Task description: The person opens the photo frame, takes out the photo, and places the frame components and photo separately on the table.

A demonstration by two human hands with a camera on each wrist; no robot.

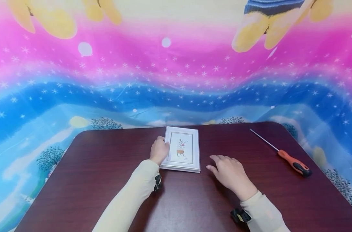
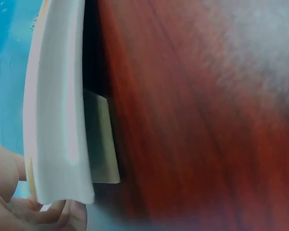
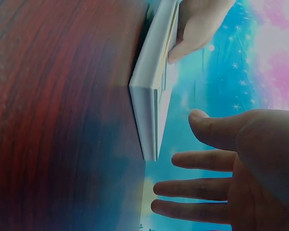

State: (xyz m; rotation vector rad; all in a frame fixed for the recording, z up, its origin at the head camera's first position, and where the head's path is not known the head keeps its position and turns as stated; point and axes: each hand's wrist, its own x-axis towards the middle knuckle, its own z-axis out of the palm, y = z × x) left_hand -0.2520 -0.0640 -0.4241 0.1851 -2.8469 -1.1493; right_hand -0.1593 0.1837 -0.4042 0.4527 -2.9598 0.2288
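A white picture frame (image 1: pixel 196 151) lies face up at the middle of the far side of the table, showing a potted plant print. My left hand (image 1: pixel 159 150) grips its left edge, thumb over the front and fingers curled beneath in the left wrist view. That view shows the frame's white side (image 2: pixel 58 110) and a flat piece (image 2: pixel 102 139) projecting from its back, with a dark gap above the tabletop. To the right of the frame, my right hand (image 1: pixel 229 171) hovers apart from it, fingers extended and nothing held. The right wrist view shows its spread fingers (image 3: pixel 197 187).
A screwdriver (image 1: pixel 292 161) with an orange and black handle lies at the right side of the dark red wooden table (image 1: pixel 106 174). Behind the table's far edge hangs a colourful cloth (image 1: pixel 135 64) with snowflakes. Black cameras are strapped to both wrists.
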